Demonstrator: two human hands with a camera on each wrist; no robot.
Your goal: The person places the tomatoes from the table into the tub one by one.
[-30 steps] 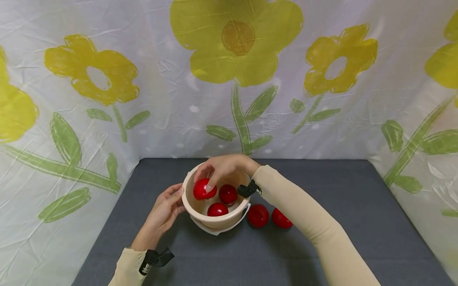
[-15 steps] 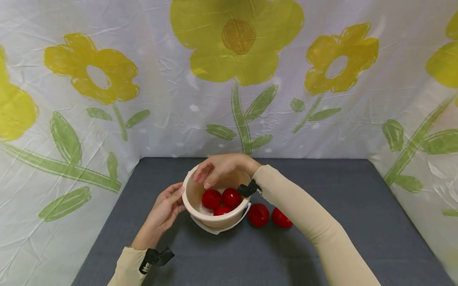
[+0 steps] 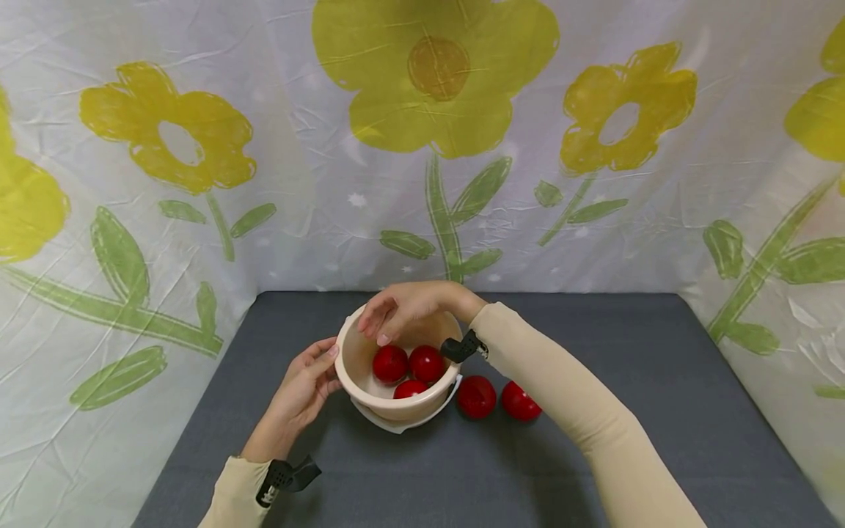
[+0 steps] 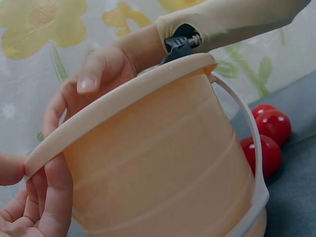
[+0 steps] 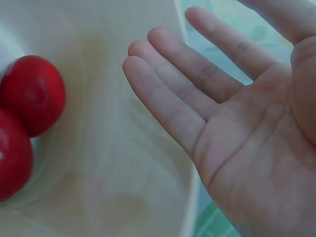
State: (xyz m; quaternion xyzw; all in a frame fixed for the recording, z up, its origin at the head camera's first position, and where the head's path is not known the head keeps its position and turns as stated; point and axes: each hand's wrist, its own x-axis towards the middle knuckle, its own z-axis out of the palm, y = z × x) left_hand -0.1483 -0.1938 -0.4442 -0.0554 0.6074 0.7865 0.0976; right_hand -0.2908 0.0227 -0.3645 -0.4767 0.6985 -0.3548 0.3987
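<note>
Centrally, a cream, round plastic bucket (image 3: 389,403) stands near the back edge of a desk covered in dark grey cloth (image 3: 422,477), whose surface stretches to both sides and the front. A white curtain printed with yellow flowers (image 3: 310,257) hangs behind. The left hand (image 3: 306,392) pinches the bucket's left rim. The right hand (image 3: 416,302) hovers over the bucket's mouth, fingers loose and holding nothing, with a gap above three glossy red, tomato-like balls (image 3: 390,364) inside. Two more red balls (image 3: 477,397) sit just right of the bucket, near the right forearm; the left wrist view shows three there. A second ago, the right fingers gripped one ball; now it lies beside the others inside.
</note>
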